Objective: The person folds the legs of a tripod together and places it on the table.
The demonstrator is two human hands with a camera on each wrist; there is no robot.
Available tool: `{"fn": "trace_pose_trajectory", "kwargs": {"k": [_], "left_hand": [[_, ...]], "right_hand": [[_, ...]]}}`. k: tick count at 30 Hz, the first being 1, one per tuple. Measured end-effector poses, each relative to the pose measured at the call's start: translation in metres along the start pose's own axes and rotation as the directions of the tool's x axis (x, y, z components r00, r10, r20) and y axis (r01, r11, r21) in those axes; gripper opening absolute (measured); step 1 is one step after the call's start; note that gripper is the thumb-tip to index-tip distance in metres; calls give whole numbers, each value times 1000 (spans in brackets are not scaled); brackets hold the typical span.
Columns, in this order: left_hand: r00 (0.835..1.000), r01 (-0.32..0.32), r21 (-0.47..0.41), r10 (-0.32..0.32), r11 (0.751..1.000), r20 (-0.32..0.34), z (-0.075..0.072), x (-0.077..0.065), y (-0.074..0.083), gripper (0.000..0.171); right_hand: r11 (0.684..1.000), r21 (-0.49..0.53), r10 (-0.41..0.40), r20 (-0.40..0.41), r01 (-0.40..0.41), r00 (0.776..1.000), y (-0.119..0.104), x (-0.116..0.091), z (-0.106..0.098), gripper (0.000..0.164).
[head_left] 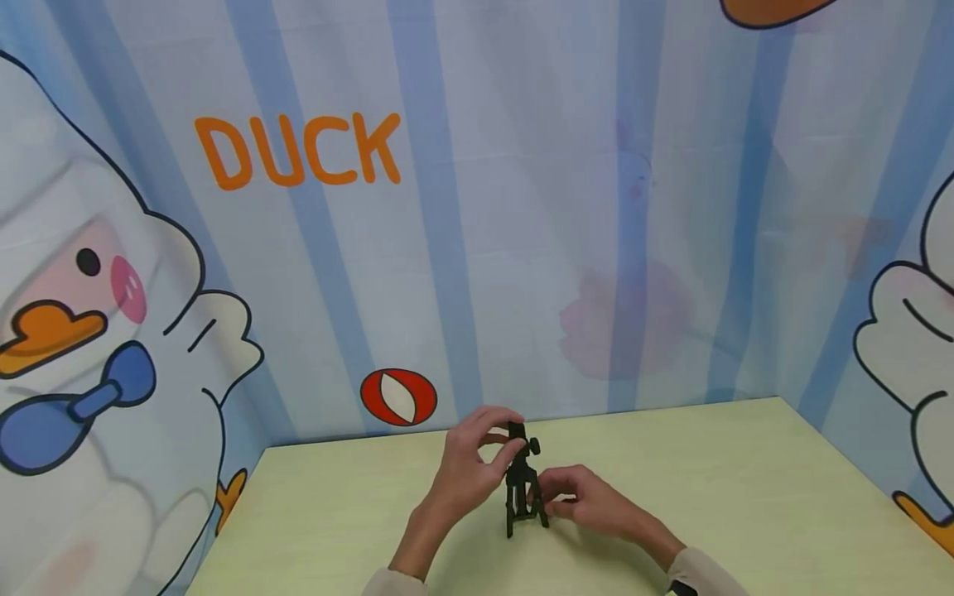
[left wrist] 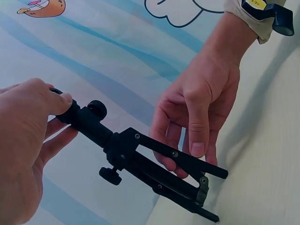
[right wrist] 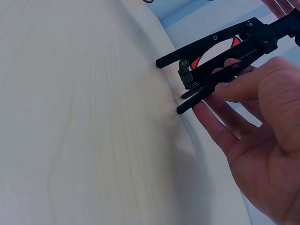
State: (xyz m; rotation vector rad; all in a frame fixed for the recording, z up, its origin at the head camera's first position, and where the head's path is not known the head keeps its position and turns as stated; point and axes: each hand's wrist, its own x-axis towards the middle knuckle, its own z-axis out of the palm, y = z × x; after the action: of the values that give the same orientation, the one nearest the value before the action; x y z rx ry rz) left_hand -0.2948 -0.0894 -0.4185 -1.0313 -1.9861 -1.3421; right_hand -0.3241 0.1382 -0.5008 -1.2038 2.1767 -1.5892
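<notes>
A small black mini tripod (head_left: 522, 476) stands upright over the table, its legs slightly spread. My left hand (head_left: 475, 462) holds its top end, thumb on one side and fingers on the other. In the left wrist view, two knobs stick out from the tripod (left wrist: 123, 157), one near the top and one at the leg joint. My right hand (head_left: 596, 501) is at the legs. Seen from the right wrist, the right hand (right wrist: 269, 126) pinches one leg low down between thumb and fingers. Whether the feet touch the table is hard to tell.
The pale wood-grain table (head_left: 335, 521) reaches back to a striped blue curtain (head_left: 514, 207) printed with cartoon ducks and lettering. A dark device (left wrist: 276, 18) is strapped at the right wrist, by a light sleeve (head_left: 708, 571).
</notes>
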Motion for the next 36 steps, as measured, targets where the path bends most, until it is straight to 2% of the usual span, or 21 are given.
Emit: {"fn": "trace_pose_trajectory", "kwargs": {"k": [8,15,28,36], "left_hand": [[997,62,-8,-62,998,44,-3,-1,1,31],[998,44,-11,-44,999,46,-3,-2,-1,33],[997,57,-8,-56,998,56,-2,-1,1,34],[999,27,71,-25,997,-30,5,0,-1,30]], "right_hand": [[1000,-4,-7,45,7,999,0,1,1,19],[1000,-16,-23,55,24,998,3,1,3,18],[995,-62,-73,15,74,997,-1,1,6,15],[995,-71,-72,26,73,997,4,2,7,17]]}}
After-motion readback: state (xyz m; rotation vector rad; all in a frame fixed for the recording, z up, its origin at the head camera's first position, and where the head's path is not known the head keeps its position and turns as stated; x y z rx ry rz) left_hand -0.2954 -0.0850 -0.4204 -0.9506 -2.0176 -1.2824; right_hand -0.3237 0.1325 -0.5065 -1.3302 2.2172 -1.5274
